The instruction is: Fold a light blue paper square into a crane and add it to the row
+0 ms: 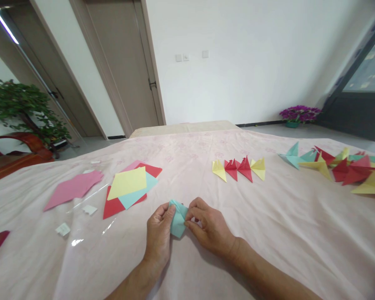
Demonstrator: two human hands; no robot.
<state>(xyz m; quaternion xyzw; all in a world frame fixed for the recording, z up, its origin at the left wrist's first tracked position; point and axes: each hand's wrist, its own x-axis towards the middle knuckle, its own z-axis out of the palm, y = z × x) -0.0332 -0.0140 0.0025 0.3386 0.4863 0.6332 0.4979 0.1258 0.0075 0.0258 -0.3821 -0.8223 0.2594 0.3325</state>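
Toward the near edge of the cloth (190, 275), the left hand (158, 233), fingers nearly closed, pinches the teal paper (177, 226), seemingly to steady it while the right hand (211, 229), thumb and fingertips drawn together, pinches its right edge.

I see smooth, matt paper (177, 225) between left hand (158, 231) and right hand (211, 227), creased cloth (200, 277) beneath, glossy plastic (78, 242) leftward.
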